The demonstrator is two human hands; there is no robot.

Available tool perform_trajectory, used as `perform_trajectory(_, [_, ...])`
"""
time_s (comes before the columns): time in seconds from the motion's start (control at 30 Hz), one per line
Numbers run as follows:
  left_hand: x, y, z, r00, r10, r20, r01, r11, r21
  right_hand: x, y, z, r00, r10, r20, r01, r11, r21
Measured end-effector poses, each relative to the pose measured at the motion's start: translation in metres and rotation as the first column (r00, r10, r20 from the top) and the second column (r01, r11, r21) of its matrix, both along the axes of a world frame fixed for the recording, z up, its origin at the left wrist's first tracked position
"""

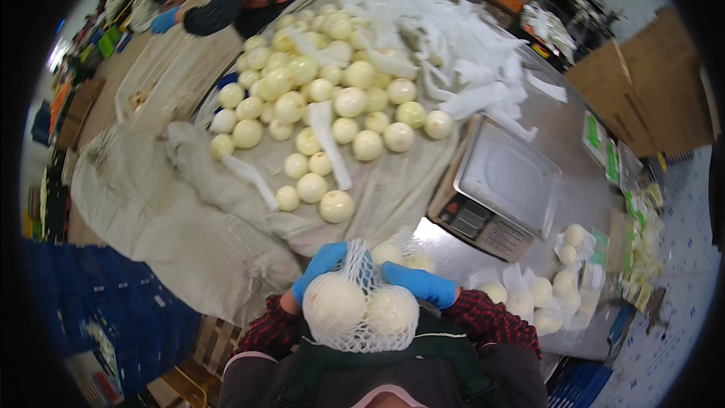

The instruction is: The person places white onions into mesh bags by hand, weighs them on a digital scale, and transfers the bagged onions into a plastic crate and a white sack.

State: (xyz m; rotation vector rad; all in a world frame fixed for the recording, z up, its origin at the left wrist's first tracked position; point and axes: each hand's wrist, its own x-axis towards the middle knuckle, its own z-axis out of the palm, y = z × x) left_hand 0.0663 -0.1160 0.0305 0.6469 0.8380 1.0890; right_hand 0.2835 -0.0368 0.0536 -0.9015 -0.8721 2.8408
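Observation:
Two large peeled onions (pixel 335 301) sit inside a white mesh net (pixel 391 343) close in front of my chest. My left hand (pixel 322 270), in a blue glove, grips the net by its gathered neck. My right hand (pixel 422 284), gloved alike, is on the other side of that neck with its fingers against the mesh; its fingertips are partly hidden. Just beyond my hands lie more onions in netting (pixel 416 260), partly covered by the hands. A heap of peeled onions (pixel 303 71) spreads over a pale cloth (pixel 391 192) farther away.
A digital scale (pixel 507 175) stands on the metal table (pixel 586 181) at right, near netted onions (pixel 541 292). White net strips (pixel 453 34) lie behind the heap. A cardboard box (pixel 640 85) is far right, blue crates (pixel 113 294) left. A co-worker's gloved hand (pixel 164 21) shows upper left.

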Motion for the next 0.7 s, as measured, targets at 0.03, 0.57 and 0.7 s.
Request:
perform_trajectory(0.03, [0.013,0.009,0.007,0.982,-0.037,-0.186,0.064,0.988,0.143,0.009,-0.002,0.002,0.998,-0.069,-0.006,0.069,0.996,-0.058])
perform_trajectory(0.57, [0.141,0.048,-0.049,-0.078,0.183,-0.980,0.654,0.752,0.088,0.230,0.198,-0.049,0.828,-0.550,-0.107,0.506,0.653,0.564])
perform_trajectory(0.7, [0.150,0.068,-0.068,-0.184,0.089,-0.979,0.824,0.557,-0.104,0.285,0.278,-0.102,0.858,-0.510,0.052,0.289,0.565,0.773])
